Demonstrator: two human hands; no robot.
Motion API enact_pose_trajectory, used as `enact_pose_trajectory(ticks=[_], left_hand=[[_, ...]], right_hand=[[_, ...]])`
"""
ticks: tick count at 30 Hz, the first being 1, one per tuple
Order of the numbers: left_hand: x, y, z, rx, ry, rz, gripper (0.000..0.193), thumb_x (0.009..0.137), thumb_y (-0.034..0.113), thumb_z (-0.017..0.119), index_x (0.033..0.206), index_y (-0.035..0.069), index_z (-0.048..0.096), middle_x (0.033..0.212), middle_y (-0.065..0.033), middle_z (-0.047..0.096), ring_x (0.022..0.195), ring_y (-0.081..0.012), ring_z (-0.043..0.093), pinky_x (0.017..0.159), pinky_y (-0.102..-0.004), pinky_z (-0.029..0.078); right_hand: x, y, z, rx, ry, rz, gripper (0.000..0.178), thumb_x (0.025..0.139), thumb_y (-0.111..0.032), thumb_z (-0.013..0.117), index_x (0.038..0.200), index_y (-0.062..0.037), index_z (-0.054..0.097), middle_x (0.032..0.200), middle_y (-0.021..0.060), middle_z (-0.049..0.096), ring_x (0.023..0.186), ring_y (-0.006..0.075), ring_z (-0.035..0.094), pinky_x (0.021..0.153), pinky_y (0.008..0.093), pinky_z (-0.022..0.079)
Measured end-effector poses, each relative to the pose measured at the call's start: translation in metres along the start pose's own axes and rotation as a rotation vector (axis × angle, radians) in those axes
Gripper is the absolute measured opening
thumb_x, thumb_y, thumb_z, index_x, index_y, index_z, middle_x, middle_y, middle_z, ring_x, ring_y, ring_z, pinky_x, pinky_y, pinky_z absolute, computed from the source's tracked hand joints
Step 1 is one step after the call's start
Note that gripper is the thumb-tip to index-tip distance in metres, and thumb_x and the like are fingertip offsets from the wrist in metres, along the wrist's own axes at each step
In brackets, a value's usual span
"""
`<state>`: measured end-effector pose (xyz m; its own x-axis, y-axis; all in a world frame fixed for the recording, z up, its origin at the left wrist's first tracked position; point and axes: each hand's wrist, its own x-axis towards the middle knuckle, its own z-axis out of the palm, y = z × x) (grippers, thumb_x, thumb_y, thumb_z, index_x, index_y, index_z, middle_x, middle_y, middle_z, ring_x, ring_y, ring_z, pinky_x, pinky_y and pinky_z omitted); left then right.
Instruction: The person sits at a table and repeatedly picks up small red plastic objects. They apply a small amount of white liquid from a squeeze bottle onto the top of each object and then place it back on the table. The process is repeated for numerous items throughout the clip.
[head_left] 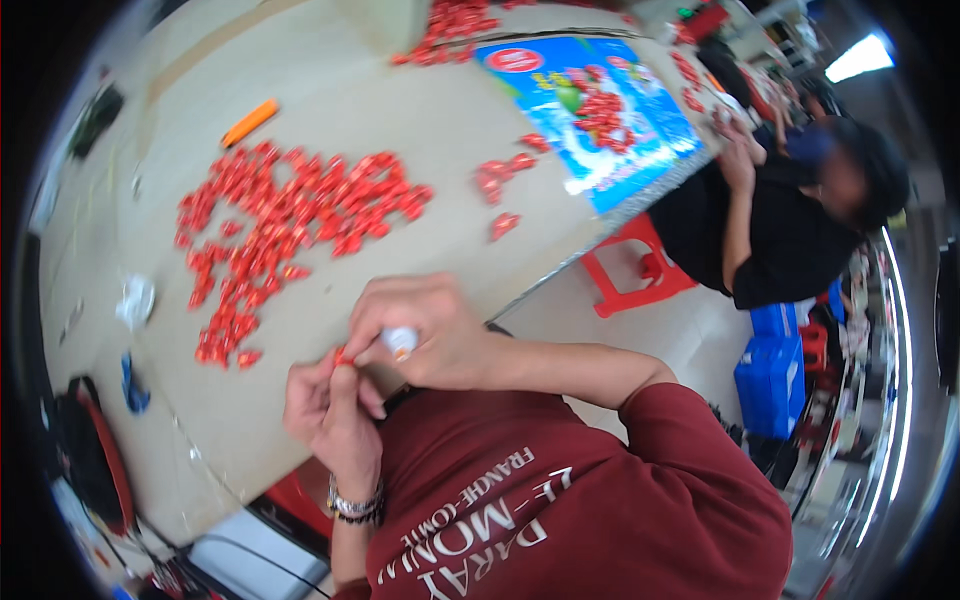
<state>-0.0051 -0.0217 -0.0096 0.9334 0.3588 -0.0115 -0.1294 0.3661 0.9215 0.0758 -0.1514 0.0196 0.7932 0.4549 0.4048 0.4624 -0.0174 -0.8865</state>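
Observation:
Close to the table's front edge, my left hand (335,405) is closed, pinching a small red piece (343,356) between thumb and fingertips. My right hand (435,325) meets it there, its fingertips at the same piece. Tucked in the right hand is a white, rounded object with an orange-brown tip (401,342), like a small tube or pen; its full shape is hidden by the fingers. Just beyond both hands lies a loose pile of glossy red pieces (290,210), too small to tell their kind. A few stray red pieces (505,175) lie farther right.
An orange stick-like tool (250,122) lies behind the pile. A blue printed sheet (600,115) bears more red pieces. Crumpled white paper (135,300) is at left. A person in black (770,230) works at right, beside a red stool (635,265) and blue crates (770,385).

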Motion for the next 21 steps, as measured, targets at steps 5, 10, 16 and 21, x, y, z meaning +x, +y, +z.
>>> enact_pose_trajectory(ticks=[5, 10, 16, 21], left_hand=[[0.000, -0.001, 0.008, 0.068, 0.005, 0.035, 0.006, 0.091, 0.004, 0.055, 0.090, -0.001, 0.053, 0.064, -0.0060, 0.054, 0.046, -0.0072, 0.045, 0.040, -0.0187, 0.034], [-0.001, -0.003, 0.007, 0.117, -0.014, 0.013, 0.007, 0.091, 0.005, 0.056, 0.091, -0.002, 0.053, 0.067, -0.0055, 0.054, 0.047, -0.0055, 0.043, 0.040, -0.0178, 0.031], [0.000, -0.001, 0.010, 0.164, 0.013, 0.004, 0.007, 0.091, 0.005, 0.055, 0.092, -0.002, 0.054, 0.067, -0.0047, 0.054, 0.048, -0.0046, 0.043, 0.040, -0.0170, 0.030], [0.002, -0.001, 0.011, 0.195, 0.013, 0.011, 0.007, 0.091, 0.005, 0.056, 0.091, -0.002, 0.055, 0.066, -0.0042, 0.054, 0.048, -0.0045, 0.043, 0.040, -0.0169, 0.029]], right_hand=[[-0.007, 0.004, -0.002, 0.067, 0.069, 0.019, 0.013, 0.066, 0.005, 0.070, 0.072, -0.0025, 0.061, 0.073, 0.0069, 0.062, 0.067, 0.0198, 0.061, 0.057, 0.0302, 0.047], [-0.012, 0.014, 0.000, 0.116, 0.100, 0.030, 0.014, 0.066, 0.004, 0.071, 0.072, -0.0027, 0.061, 0.073, 0.0066, 0.062, 0.067, 0.0196, 0.061, 0.057, 0.0301, 0.047], [-0.013, 0.018, 0.001, 0.133, 0.111, 0.042, 0.015, 0.066, 0.004, 0.072, 0.072, -0.0025, 0.060, 0.074, 0.0062, 0.062, 0.068, 0.0193, 0.061, 0.058, 0.0304, 0.047], [-0.013, 0.022, 0.000, 0.150, 0.116, 0.042, 0.015, 0.066, 0.004, 0.072, 0.072, -0.0026, 0.060, 0.073, 0.0060, 0.061, 0.068, 0.0192, 0.061, 0.058, 0.0305, 0.047]])
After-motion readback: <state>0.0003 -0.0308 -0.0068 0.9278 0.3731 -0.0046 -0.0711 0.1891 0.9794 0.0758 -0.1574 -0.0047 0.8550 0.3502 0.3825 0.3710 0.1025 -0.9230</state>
